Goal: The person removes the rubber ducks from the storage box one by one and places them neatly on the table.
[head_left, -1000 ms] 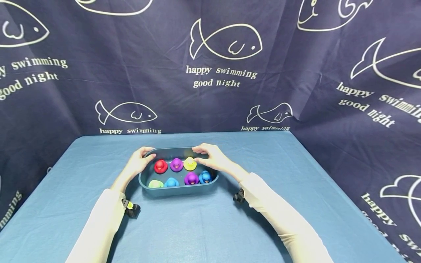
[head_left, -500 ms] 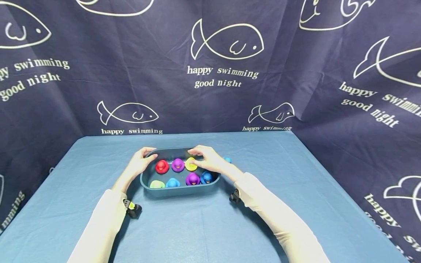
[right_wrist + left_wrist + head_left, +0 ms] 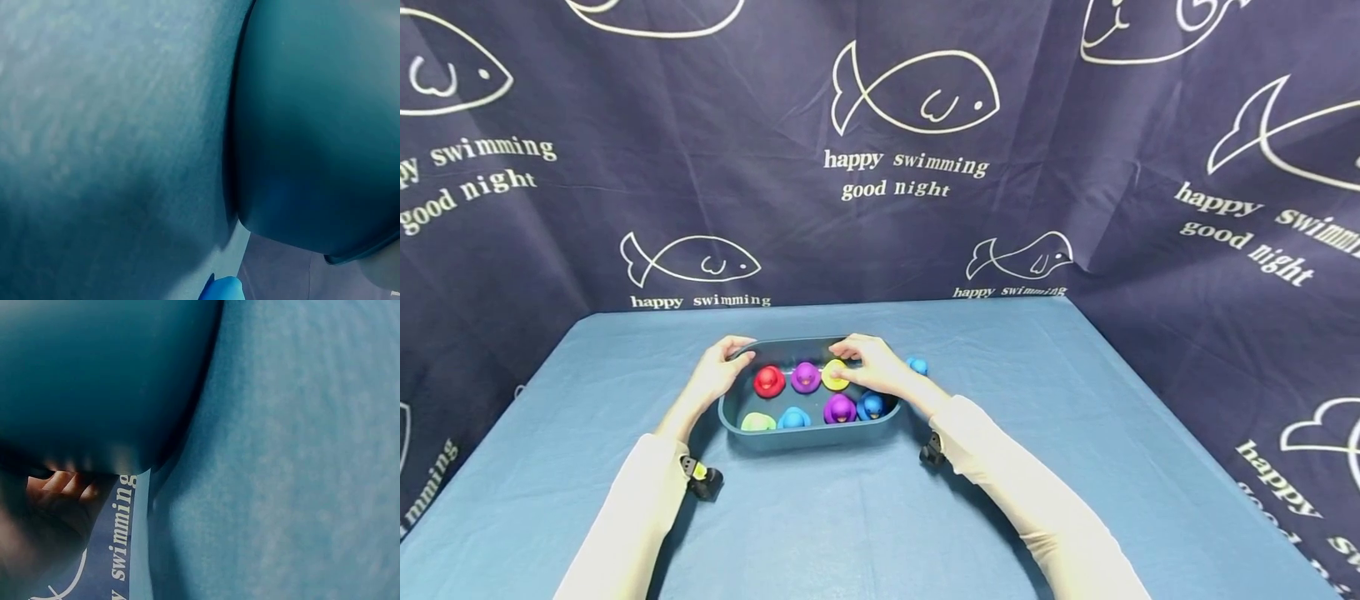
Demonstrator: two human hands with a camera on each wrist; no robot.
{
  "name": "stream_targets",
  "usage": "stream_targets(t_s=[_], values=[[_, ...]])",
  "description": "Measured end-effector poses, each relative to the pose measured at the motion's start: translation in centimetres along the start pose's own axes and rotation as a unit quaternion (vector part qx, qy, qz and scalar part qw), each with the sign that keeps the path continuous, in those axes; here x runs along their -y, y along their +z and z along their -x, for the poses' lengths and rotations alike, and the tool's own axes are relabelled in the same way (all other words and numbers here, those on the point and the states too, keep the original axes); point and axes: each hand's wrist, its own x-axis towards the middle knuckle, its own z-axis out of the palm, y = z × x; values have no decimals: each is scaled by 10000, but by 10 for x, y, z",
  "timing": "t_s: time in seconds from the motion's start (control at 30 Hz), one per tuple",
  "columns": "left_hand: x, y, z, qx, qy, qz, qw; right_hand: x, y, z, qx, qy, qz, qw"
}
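Observation:
A dark teal oblong basin [image 3: 812,433] stands on the table, with several small rubber ducks inside. My left hand [image 3: 715,371] grips its left end, thumb over the rim; fingers [image 3: 69,487] show beyond the wall in the left wrist view. Bent over the right end is my right hand [image 3: 876,362], its thumb overlapping the yellow duck [image 3: 832,381] and its fingers just behind; I cannot tell whether they pinch the duck. Beside that lie a purple duck [image 3: 806,377] and a red duck [image 3: 768,382]. Nearer me are a green duck [image 3: 757,422] and a light blue duck [image 3: 793,417].
Another purple duck [image 3: 839,409] and a darker blue duck [image 3: 872,406] sit at the basin's front right. Outside, beyond my right wrist, a blue duck [image 3: 917,365] rests on the table [image 3: 820,525]. Dark fish-print cloth [image 3: 880,242] hangs behind and along the sides.
My right hand has shifted slightly left, its thumb coming over the yellow duck. The blue duck outside the basin has come into sight behind the wrist. My left hand stays on the rim.

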Motion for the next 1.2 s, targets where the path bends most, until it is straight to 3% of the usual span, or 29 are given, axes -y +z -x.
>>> stream_targets(t_s=[0.4,0.83,1.03,1.2], values=[[3,-7,2,232,130,-181,9995,-1,2,-2,6,326,-10,9995],[-4,-2,-2,-421,192,-592,9972,0,2,-2,322,676,592,9954],[-11,-2,-2,-432,42,-602,9972,1,2,-3,530,467,924,9932],[-12,-1,-1,-415,-64,-467,9980,2,1,-2,545,568,942,9924]])
